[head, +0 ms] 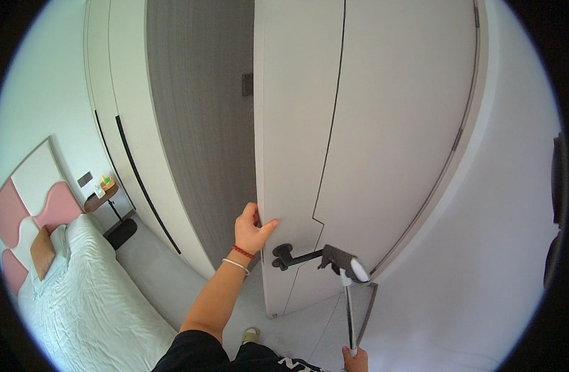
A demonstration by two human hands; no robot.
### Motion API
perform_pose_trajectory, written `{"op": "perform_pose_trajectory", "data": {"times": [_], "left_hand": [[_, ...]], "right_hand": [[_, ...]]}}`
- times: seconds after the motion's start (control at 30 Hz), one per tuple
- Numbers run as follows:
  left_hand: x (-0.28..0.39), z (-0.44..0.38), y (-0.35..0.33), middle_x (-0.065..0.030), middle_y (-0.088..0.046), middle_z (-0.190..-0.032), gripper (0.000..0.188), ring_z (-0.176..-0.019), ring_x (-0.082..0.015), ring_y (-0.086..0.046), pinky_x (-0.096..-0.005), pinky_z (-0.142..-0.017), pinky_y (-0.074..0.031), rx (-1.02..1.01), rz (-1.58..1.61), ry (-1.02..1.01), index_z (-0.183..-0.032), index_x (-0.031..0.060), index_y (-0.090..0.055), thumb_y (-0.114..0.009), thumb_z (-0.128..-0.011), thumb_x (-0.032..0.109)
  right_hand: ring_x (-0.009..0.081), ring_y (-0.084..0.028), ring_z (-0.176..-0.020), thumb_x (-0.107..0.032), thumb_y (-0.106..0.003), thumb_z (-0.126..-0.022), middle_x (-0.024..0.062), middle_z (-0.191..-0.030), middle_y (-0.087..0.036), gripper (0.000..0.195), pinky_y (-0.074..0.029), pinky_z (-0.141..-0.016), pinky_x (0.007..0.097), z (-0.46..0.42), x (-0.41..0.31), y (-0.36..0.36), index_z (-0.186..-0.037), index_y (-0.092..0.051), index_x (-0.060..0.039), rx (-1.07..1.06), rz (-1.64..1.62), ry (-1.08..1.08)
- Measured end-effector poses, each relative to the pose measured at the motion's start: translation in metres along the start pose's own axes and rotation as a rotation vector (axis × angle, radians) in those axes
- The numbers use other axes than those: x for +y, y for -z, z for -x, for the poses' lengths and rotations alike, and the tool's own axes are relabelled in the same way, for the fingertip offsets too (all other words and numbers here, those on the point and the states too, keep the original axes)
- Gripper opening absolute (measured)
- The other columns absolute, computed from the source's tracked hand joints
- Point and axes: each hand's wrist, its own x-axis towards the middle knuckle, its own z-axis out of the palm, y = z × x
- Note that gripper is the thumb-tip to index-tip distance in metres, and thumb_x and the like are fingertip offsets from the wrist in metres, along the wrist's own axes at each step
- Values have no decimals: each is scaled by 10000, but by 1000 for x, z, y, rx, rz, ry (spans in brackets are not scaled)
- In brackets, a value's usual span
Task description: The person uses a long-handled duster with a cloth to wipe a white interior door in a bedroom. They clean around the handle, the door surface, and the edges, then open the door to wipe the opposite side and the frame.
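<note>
My left hand (253, 229) grips the free edge of a white door (382, 116), its thumb on the face and its fingers round the edge. Below and to the right of that hand is the door's black lever handle (296, 257). At the bottom right, my right hand (355, 360) is closed round the metal pole (349, 311) of a cleaning tool. A grey cloth-like head (342, 261) with a white part tops the pole, close to the tip of the lever; whether they touch I cannot tell.
A bed (89, 297) with a pale green cover stands at the left, beside a small side table (101, 197) holding small items. White wardrobe doors (140, 139) rise behind the door's free edge. A white wall (452, 279) lies to the right. My shoe (250, 335) is on the grey floor (154, 269).
</note>
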Motion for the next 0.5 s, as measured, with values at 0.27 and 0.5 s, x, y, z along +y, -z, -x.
{"op": "perform_pose_trajectory", "data": {"times": [0.27,0.5], "left_hand": [[-3,0,-2,-57,-524,-625,390,-552,-101,-467,-233,-511,-403,-4,6,0,-796,-4,-467,-713,-604,230],[-10,8,-3,-50,-529,-654,416,-562,-103,-462,-224,-512,-396,25,43,26,-914,3,-484,-706,-627,207]], "right_hand": [[362,-537,-681,-351,-533,-778,247,-729,-559,441,-421,-593,397,1,7,-9,-951,-523,54,0,-74,83],[377,-469,-996,-521,-512,-726,269,-1045,-496,658,-372,-837,403,17,-43,-4,-1107,-463,14,-234,49,-56]]}}
